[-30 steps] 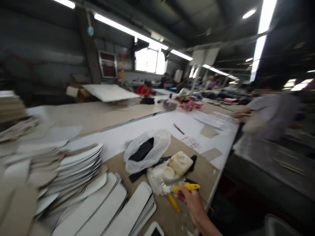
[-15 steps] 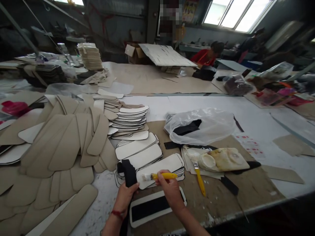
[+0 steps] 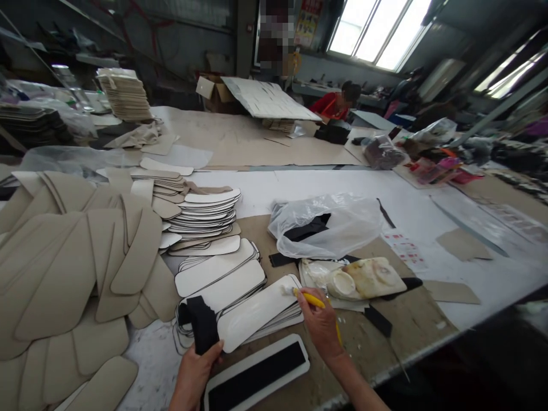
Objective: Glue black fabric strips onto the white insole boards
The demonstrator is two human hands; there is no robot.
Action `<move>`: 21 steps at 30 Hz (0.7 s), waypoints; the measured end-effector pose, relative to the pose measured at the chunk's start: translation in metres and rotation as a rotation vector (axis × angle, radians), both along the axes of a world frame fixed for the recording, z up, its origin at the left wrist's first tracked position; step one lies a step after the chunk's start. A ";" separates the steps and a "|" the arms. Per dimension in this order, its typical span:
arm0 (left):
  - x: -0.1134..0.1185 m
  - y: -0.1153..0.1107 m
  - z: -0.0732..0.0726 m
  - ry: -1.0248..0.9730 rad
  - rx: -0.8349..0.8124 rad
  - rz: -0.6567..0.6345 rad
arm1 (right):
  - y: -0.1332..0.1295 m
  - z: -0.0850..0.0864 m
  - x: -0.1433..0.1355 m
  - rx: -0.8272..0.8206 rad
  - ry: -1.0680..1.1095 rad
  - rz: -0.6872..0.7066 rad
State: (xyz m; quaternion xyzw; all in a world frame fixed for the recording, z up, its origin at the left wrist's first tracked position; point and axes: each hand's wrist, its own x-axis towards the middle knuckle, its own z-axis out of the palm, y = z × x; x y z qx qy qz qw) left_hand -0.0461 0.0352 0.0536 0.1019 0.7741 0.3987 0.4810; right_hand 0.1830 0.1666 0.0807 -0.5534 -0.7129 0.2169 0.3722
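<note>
A dim workshop, with a long worktable (image 3: 274, 185) covered in white and brown sheets, seen from above by the person working at it. Nearest, at the bottom, the left hand (image 3: 194, 368) grasps the lower end of a black strip (image 3: 204, 326), its thumb close to the near corner of a long white panel (image 3: 257, 315). The right hand (image 3: 320, 322) is closed round the yellow handle of a paint brush (image 3: 314, 299), whose bristles meet the panel near its far end. That panel lies slantwise on top of a small stack, to the right of the strip. Just below it, a pale panel with a black center (image 3: 260, 375) lies on the brown sheet. Beige pieces (image 3: 60, 257) overlap in a broad heap on the left, and more white panels (image 3: 208, 214) are stacked beyond the strip. To the right of the stacks, a stained, cream-colored container (image 3: 372, 278) lies on its side, and beyond it sits a clear plastic bag (image 3: 342, 228) with black material inside. Farther back are a tilted board (image 3: 272, 100), an open cardboard box (image 3: 214, 94), a person in red (image 3: 331, 105) bending forward, and bright windows (image 3: 379, 34).
</note>
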 end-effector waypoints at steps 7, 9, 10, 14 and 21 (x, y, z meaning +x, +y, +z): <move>0.000 0.002 -0.002 0.015 0.000 0.021 | 0.004 0.008 0.013 0.119 -0.034 0.072; 0.000 0.001 -0.001 -0.012 0.022 0.007 | -0.001 0.008 0.010 0.098 -0.076 0.135; -0.001 0.001 -0.001 -0.033 0.032 -0.002 | -0.004 0.007 0.007 0.080 -0.108 0.167; -0.002 0.002 -0.004 -0.078 0.013 0.004 | -0.025 0.001 -0.016 0.014 -0.197 0.283; 0.000 0.001 0.012 -0.139 0.128 0.069 | -0.039 0.003 -0.014 0.165 -0.160 0.383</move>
